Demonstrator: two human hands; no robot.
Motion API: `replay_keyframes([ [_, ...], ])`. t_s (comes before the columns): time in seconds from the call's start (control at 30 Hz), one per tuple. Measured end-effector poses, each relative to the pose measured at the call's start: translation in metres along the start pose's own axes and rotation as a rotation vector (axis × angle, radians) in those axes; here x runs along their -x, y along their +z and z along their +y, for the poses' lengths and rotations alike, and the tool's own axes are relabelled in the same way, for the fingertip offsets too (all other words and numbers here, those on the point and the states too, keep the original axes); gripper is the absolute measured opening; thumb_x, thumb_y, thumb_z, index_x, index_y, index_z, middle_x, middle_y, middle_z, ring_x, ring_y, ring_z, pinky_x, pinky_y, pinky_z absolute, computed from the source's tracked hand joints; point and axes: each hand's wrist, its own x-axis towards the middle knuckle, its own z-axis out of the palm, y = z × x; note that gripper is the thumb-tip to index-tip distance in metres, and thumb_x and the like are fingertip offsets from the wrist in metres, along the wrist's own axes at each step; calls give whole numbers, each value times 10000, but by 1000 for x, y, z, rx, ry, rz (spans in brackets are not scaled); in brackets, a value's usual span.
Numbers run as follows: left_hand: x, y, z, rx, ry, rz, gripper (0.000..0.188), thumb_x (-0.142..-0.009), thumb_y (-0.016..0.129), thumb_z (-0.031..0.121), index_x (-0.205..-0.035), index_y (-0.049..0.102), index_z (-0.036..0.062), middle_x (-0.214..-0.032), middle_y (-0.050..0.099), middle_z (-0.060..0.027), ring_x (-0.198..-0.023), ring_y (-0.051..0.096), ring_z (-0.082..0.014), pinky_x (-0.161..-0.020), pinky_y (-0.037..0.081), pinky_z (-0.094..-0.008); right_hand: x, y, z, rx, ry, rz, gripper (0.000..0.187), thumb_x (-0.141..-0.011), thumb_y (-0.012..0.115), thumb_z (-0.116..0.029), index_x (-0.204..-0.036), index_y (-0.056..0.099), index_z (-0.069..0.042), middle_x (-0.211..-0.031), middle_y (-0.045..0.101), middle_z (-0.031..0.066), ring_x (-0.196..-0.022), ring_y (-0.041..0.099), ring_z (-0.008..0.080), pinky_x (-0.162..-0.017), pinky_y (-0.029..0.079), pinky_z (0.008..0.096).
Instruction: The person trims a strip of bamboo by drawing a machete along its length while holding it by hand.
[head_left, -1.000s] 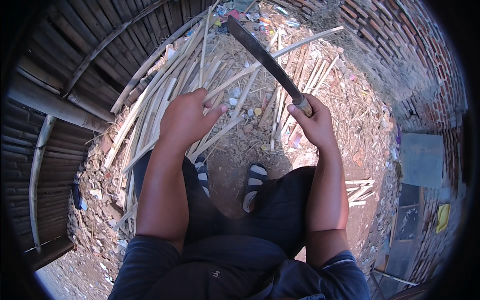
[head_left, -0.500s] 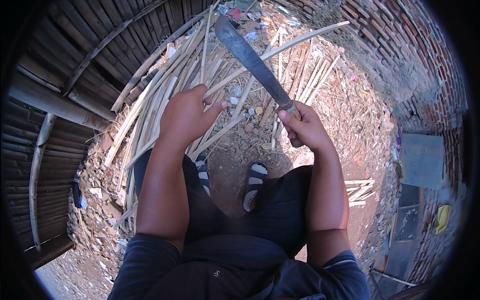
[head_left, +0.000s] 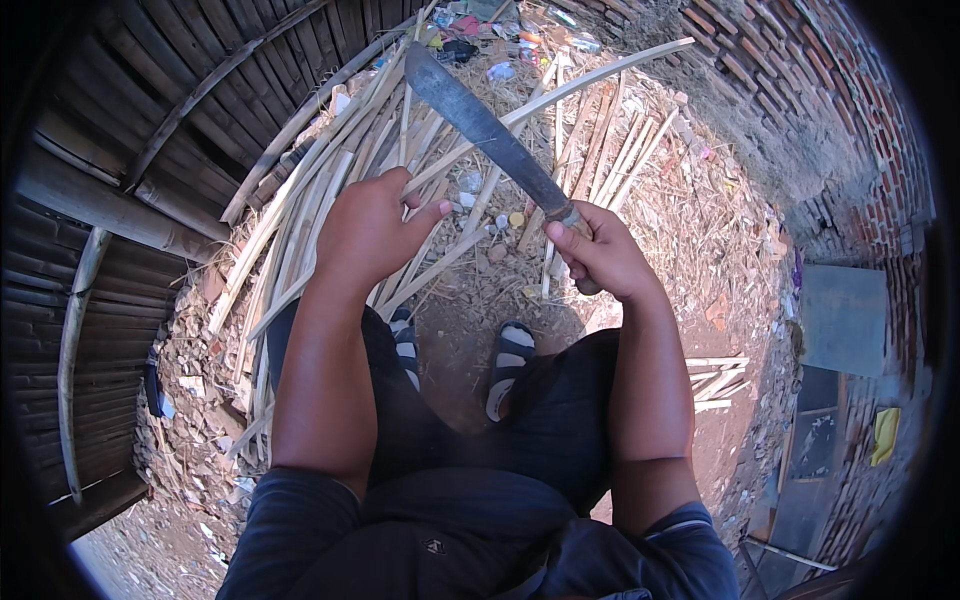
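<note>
A machete (head_left: 485, 128) with a broad dark blade and a short handle is in my right hand (head_left: 605, 255), the fingers wrapped round the handle. Its blade slants up and to the left, crossing a long pale strip of split bamboo (head_left: 590, 77). I cannot tell whether blade and strip touch. The near end of that strip runs into my left hand (head_left: 370, 235), whose fingers curl round it while the thumb sticks out to the right. The strip rises and curves away to the far right.
Many loose bamboo strips (head_left: 300, 225) lie in a pile at the left, beneath my left hand. More strips (head_left: 630, 160) are beyond my right hand, and short pieces (head_left: 718, 380) lie near my right elbow. A slatted wall (head_left: 95, 190) stands left, a brick wall (head_left: 850, 110) right.
The machete has swung slightly, its tip shifting left and down. My right hand has moved a little left with it. My left hand and the bamboo strip have barely moved.
</note>
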Motion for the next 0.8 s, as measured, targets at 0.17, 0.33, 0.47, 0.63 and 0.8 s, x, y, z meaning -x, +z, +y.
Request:
replay_keyframes([
  [0.17, 0, -1, 1, -6, 18, 2, 591, -885, 811, 555, -1032, 724, -11, -851, 745, -194, -810, 749, -365, -748, 573, -451, 2, -11, -1, -47, 27, 65, 480, -988, 777, -469, -1212, 681, -55, -705, 536, -45, -566, 514, 70, -489, 396, 247],
  [0.33, 0, -3, 0, 25, -23, 5, 599, -881, 818, 556, -1039, 721, -13, -858, 746, -210, -822, 755, -362, -756, 575, -449, -4, -2, 2, -111, -49, -29, 465, -1000, 761, -467, -1171, 665, -46, -705, 538, -41, -559, 512, 74, -502, 412, 245],
  [0.47, 1, -9, 5, 29, -35, -5, 605, -879, 819, 559, -1030, 714, -17, -845, 740, -224, -820, 754, -360, -749, 573, -448, 1, -16, 4, -184, -56, 1, 430, -1001, 761, -461, -1129, 664, -62, -705, 546, -41, -556, 520, 76, -514, 427, 245],
  [0.63, 0, -2, -1, 61, 14, 42, 588, -878, 823, 552, -1003, 713, -12, -806, 724, -225, -807, 749, -362, -729, 566, -450, 1, -2, 1, -37, 22, -68, 453, -986, 782, -453, -1183, 665, -63, -699, 529, -42, -549, 502, 74, -493, 408, 246],
  [0.8, 0, -3, -2, 51, 33, 41, 583, -881, 821, 550, -996, 712, -11, -785, 717, -215, -787, 746, -359, -720, 562, -449, 5, -6, -3, -58, 23, -30, 383, -989, 792, -411, -1046, 642, -63, -687, 533, -36, -540, 496, 56, -456, 385, 241],
])
